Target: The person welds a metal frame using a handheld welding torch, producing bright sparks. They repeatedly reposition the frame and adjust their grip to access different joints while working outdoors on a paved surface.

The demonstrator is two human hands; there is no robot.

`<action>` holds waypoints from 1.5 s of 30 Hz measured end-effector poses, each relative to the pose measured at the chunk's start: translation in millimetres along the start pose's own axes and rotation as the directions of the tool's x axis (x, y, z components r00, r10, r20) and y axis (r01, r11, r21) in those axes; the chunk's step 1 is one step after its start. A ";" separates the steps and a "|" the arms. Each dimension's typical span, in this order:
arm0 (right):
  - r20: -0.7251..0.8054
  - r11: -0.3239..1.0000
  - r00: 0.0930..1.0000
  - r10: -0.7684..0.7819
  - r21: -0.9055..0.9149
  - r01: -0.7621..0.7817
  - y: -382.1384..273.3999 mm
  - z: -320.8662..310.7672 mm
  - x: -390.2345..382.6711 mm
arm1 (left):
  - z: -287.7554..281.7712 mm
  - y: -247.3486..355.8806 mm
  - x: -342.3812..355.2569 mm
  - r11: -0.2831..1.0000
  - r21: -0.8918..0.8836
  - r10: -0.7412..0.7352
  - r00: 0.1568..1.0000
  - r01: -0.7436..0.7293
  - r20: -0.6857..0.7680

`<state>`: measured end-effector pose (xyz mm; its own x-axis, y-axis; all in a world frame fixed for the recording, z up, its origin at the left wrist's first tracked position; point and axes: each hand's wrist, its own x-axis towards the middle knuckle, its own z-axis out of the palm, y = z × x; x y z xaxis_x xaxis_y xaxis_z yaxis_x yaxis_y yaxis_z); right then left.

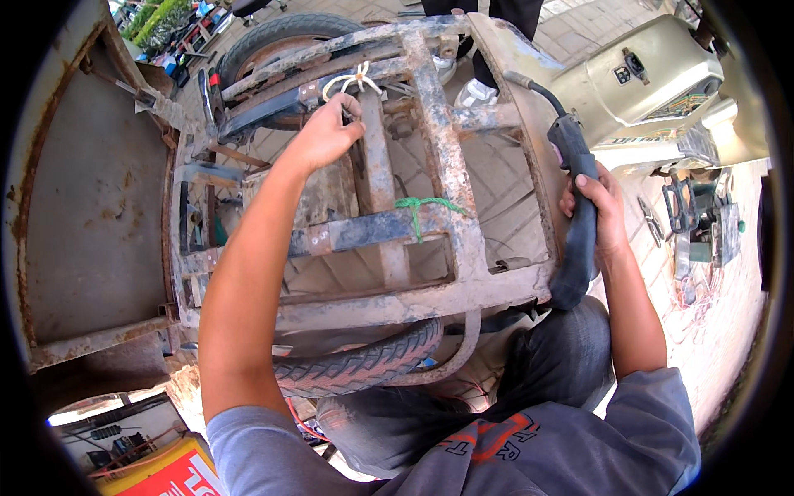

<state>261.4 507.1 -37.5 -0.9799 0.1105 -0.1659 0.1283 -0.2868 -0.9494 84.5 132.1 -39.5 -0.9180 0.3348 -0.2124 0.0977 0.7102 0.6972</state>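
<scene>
A rusty metal vehicle frame [442, 149] with peeling paint fills the middle of the view. Over its far crossbar reaches my left hand [331, 132], its fingers curled together beside a knotted white cord [354, 80]. What those fingers hold, if anything, is hidden. My right hand [602, 207] wraps around the handle of a black welding torch [582, 194], at the frame's right side. The torch's curved neck leads to a grey nozzle [518, 79] above the frame's far right corner. A green string [420, 205] is tied round a nearer bar.
One tyre [281, 41] is behind the frame, another [364, 364] at its near side. A rusty panel [99, 190] stands on the left. At right are gold bodywork [645, 78] and pliers [651, 221]. Another person's shoe [476, 93] is beyond the frame.
</scene>
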 end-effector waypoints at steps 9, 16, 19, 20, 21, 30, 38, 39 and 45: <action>-0.018 0.995 0.998 0.054 -0.081 -0.055 20.5 -22.2 2.9 | -1.3 16.1 -3.4 0.981 0.183 0.036 0.981 -0.072 0.192; -0.002 0.991 0.999 0.046 -0.127 -0.046 17.6 -19.1 2.2 | 5.5 -0.9 -13.7 0.970 0.225 0.047 0.979 -0.092 0.201; -0.002 0.992 0.999 0.037 -0.122 -0.037 14.3 -18.8 1.8 | 7.7 -1.5 -11.1 0.964 0.235 0.074 0.974 -0.125 0.215; 0.004 0.992 0.999 0.033 -0.122 -0.032 14.1 -17.1 1.9 | 8.6 -3.0 -10.5 0.963 0.234 0.084 0.974 -0.133 0.211; 0.011 0.992 1.000 0.028 -0.122 -0.026 13.1 -15.2 1.9 | 8.9 -4.3 -9.7 0.962 0.240 0.077 0.974 -0.129 0.214; 0.016 0.993 1.000 0.018 -0.117 -0.016 14.6 -16.2 1.4 | 16.2 -11.6 -8.0 0.952 0.273 0.089 0.977 -0.142 0.196; -0.006 0.990 1.000 0.018 -0.138 -0.019 15.0 -16.8 1.3 | 20.6 -22.2 1.2 0.945 0.299 0.073 0.978 -0.130 0.194; -0.005 0.991 1.000 0.016 -0.133 -0.016 15.7 -16.2 1.5 | 21.2 -24.2 1.2 0.942 0.310 0.072 0.978 -0.131 0.195; -0.015 0.989 1.000 0.027 -0.146 -0.029 15.6 -16.6 1.2 | 32.0 -29.7 -0.3 0.924 0.365 0.070 0.990 -0.110 0.121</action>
<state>264.8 518.5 -57.0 -0.9738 0.1165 -0.1951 0.1773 -0.1474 -0.9731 94.1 130.7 -82.0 -0.8555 0.4566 -0.2442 0.3320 0.8456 0.4179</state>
